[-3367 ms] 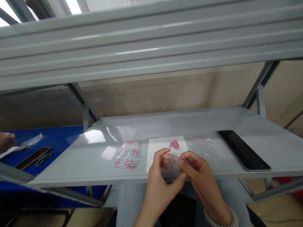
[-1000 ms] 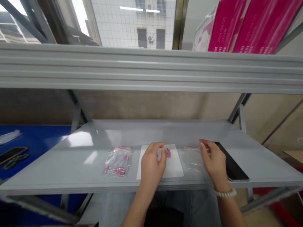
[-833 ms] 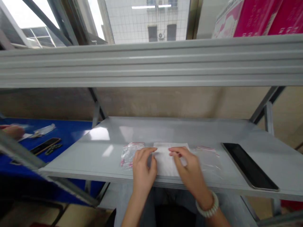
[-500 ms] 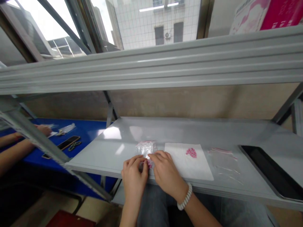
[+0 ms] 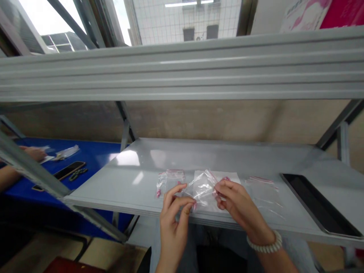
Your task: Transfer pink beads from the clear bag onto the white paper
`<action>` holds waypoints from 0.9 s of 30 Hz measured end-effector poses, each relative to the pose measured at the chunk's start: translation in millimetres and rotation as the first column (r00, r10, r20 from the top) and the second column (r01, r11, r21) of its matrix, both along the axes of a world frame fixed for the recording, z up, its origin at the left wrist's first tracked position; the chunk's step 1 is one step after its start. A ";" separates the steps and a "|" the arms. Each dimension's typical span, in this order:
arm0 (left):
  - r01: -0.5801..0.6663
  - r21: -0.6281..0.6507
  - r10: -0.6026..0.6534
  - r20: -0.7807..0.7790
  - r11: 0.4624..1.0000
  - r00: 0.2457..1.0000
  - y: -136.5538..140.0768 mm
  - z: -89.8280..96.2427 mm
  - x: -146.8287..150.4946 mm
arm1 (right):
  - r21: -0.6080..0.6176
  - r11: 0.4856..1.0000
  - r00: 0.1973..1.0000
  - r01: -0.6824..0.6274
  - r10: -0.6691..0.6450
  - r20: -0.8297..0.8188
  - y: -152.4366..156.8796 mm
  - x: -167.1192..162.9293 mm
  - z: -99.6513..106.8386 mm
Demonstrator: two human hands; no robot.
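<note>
A clear zip-lock bag (image 5: 202, 189) with a red seal line is held up between my two hands, tilted, over the front of the shelf. My left hand (image 5: 174, 222) pinches its lower left corner, where a bit of pink shows at the fingertips. On the opposite side, my right hand (image 5: 240, 206) grips the bag near the seal, with pink beads close to its fingers. Underneath lies white paper (image 5: 234, 176); a pile of pink beads (image 5: 226, 178) on it is mostly hidden by my right hand. Left of the paper, another zip-lock bag (image 5: 170, 176) lies flat with pink pieces at it.
Empty clear bags (image 5: 263, 193) lie to the right, beside a dark tablet (image 5: 318, 204). A grey beam (image 5: 182, 74) crosses above the shelf. On the blue table (image 5: 99, 155) at left are a phone (image 5: 68, 170), green-black scissors-like handles (image 5: 77, 174) and another person's hand (image 5: 35, 153).
Both hands have lifted a clear bag off the shelf and shifted right, my right hand now over the paper. The bag at left is now uncovered. The view has tilted slightly.
</note>
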State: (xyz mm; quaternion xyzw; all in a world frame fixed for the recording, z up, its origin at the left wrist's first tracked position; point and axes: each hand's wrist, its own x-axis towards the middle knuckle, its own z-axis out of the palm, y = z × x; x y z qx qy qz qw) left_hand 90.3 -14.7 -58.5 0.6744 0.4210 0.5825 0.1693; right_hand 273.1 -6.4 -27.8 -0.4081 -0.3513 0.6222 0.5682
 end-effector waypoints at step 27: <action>0.410 -0.441 -0.436 0.045 0.798 0.899 -27.1 55.3 42.6 | 0.092 0.934 0.932 -0.345 0.353 -0.082 -47.1 3.6 -8.7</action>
